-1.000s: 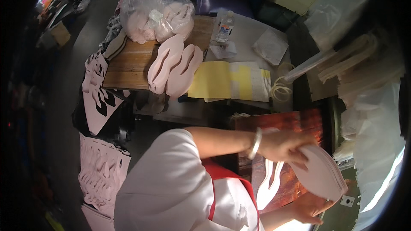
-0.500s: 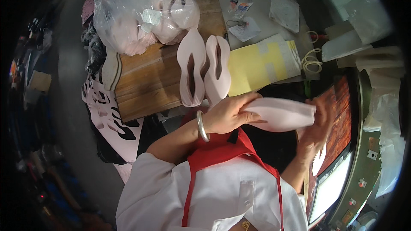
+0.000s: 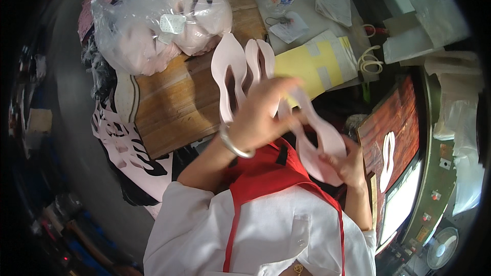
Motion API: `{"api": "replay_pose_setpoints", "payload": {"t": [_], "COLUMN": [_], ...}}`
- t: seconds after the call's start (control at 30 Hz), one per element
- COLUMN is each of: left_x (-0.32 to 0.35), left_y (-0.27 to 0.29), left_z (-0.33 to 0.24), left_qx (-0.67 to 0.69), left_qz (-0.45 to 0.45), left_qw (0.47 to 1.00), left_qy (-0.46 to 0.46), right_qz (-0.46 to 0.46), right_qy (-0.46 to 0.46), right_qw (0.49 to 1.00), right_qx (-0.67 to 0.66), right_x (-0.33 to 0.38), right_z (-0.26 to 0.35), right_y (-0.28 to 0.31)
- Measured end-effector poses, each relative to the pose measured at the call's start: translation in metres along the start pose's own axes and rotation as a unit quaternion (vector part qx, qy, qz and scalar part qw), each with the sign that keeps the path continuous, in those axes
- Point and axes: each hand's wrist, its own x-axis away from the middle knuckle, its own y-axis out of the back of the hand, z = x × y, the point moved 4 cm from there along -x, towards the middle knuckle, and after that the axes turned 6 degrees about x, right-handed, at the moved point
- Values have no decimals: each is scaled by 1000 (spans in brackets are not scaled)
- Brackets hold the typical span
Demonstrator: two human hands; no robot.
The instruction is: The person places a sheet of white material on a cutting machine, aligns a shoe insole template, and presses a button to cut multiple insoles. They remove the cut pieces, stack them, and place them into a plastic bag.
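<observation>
Wooden table (image 3: 176, 107) behind, pink piece (image 3: 332, 143) before red apron (image 3: 266, 174)

With right hand (image 3: 352, 165) closed, is gripping lower end, thumb on top. With left hand (image 3: 263, 110), blurred, fingers half open, is overlapping upper end; cannot tell if gripping.

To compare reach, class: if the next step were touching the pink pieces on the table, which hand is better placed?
Probably the left hand: blurred, it overlaps those pink pieces in view. The right hand looks farther off and grips a separate pink cut-out.
</observation>
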Motion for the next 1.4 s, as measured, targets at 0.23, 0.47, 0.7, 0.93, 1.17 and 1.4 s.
{"api": "replay_pose_setpoints", "payload": {"t": [0.23, 0.47, 0.7, 0.93, 1.17, 1.4], "left_x": [30, 92, 100, 71, -12, -43], "left_y": [117, 123, 133, 111, 78, 71], "left_z": [36, 45, 55, 80, 129, 161], "left_qx": [-154, -224, -237, -260, -440, -512], "left_qz": [-144, -124, -82, 12, 224, 435], "left_qw": [970, 939, 937, 939, 870, 735], "left_qy": [124, 229, 245, 226, -4, 89], "right_qz": [-153, -89, -1, -51, -48, 3], "right_qy": [23, -43, -49, -96, -65, -73], "right_qw": [952, 958, 995, 948, 995, 992], "right_qx": [-263, -268, -87, 299, 66, 100], "right_x": [-84, -152, -169, -145, -115, -109], "right_z": [5, -52, -60, -56, -84, -76], "right_y": [-44, -162, -154, -127, -143, -169]}}
